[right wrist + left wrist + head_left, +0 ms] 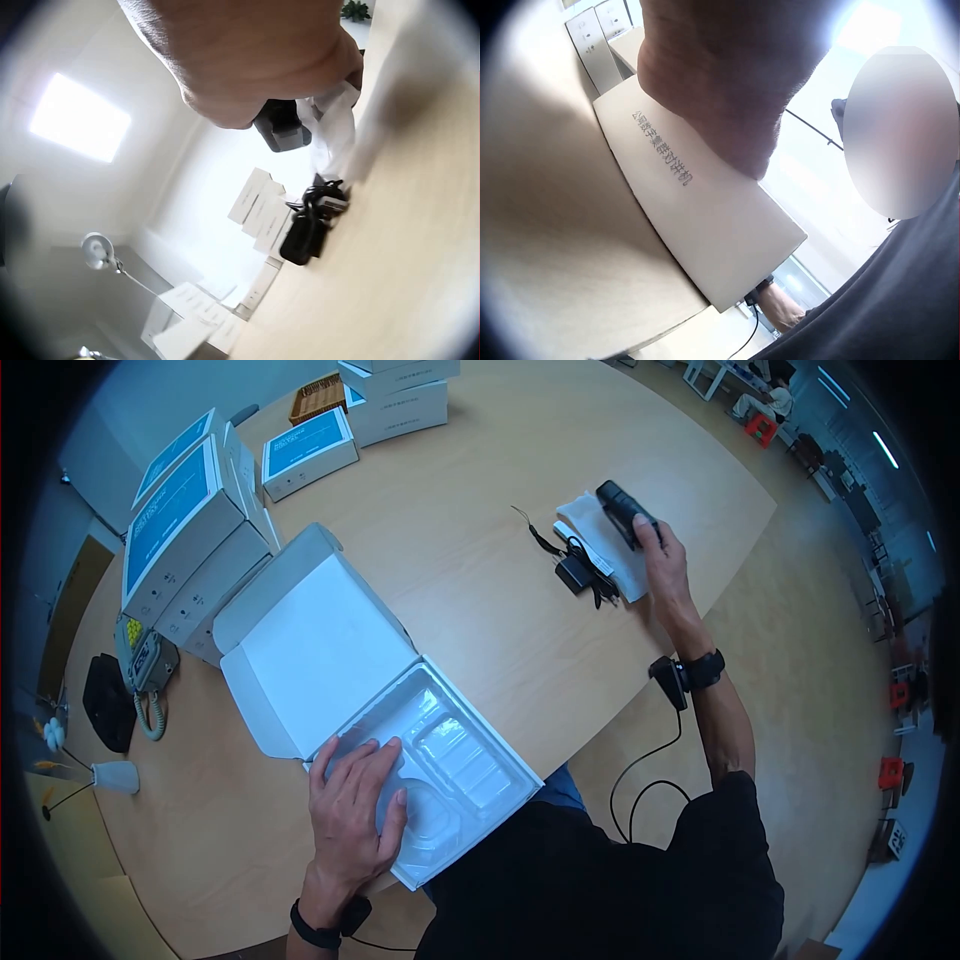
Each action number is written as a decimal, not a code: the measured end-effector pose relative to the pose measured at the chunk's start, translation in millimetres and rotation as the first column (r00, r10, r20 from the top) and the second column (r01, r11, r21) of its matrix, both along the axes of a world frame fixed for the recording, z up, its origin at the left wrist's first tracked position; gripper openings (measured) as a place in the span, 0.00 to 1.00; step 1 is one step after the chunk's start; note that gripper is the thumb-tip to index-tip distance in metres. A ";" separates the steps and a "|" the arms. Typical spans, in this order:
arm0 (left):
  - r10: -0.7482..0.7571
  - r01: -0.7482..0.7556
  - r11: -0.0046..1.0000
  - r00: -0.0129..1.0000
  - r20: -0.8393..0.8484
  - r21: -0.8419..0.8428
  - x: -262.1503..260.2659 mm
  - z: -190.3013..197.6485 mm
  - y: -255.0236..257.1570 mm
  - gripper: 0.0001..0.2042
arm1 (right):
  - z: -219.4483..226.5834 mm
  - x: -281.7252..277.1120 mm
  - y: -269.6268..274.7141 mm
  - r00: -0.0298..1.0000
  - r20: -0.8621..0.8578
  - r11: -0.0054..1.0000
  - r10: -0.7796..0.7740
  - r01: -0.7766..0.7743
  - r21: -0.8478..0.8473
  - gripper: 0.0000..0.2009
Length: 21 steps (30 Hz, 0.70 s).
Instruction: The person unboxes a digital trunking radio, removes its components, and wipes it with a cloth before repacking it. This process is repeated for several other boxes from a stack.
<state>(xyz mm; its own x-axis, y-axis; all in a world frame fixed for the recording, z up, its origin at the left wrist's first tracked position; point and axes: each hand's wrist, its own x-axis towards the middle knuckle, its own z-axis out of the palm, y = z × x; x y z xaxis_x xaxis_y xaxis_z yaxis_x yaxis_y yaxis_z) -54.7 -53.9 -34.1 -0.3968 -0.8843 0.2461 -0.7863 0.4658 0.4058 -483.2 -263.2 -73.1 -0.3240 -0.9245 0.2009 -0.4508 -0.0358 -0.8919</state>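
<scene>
My right hand (664, 560) grips a black walkie-talkie (622, 510) above a white plastic bag (628, 568) at the right of the table. In the right wrist view the walkie-talkie's end (282, 127) shows under the hand, close to the crumpled white bag (334, 131). Next to the bag lie a black charger with its bundled cable (575, 573) and a black strap (543, 540). My left hand (352, 815) rests over the left side of an opened white box (310, 650), fingers stretched onto its clear plastic tray (455, 750). The tray's compartments hold nothing.
Stacked white-and-blue boxes (180, 530) stand at the left, with more boxes (400, 410) and a wicker basket (317, 398) at the back. A telephone (150, 660), a black cloth-like item (107, 702) and a white vase (117, 777) line the left edge.
</scene>
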 end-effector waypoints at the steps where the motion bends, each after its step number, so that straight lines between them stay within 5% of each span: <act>1: -0.005 0.005 1.000 1.000 -0.007 -0.006 0.2 -0.8 0.3 0.22 | 0.4 -0.8 -2.1 1.000 0.001 1.000 0.004 -0.004 0.000 0.27; 3: -0.003 0.003 1.000 1.000 -0.007 0.004 -0.1 -0.6 0.4 0.22 | 0.9 -1.3 -7.5 0.927 0.372 0.985 -0.037 0.096 -0.142 0.25; 11: 0.000 0.000 1.000 1.000 -0.029 -0.004 -0.7 -1.5 -0.4 0.23 | 25.2 28.4 15.3 0.778 0.596 0.971 0.200 -0.076 -0.228 0.26; 15: -0.007 0.007 1.000 1.000 -0.027 0.004 0.0 -0.9 -0.9 0.23 | 26.2 70.8 37.6 0.943 0.143 0.944 0.301 -0.274 -0.184 0.26; 17: -0.003 0.003 1.000 1.000 -0.025 0.002 -0.6 -1.4 -1.3 0.23 | 15.9 85.4 46.6 0.934 -0.111 0.922 0.340 -0.354 -0.157 0.29; 21: 0.004 -0.004 1.000 1.000 -0.022 -0.005 0.5 0.0 -1.0 0.23 | 11.7 111.5 54.2 0.877 -0.245 0.861 0.412 -0.463 -0.210 0.30</act>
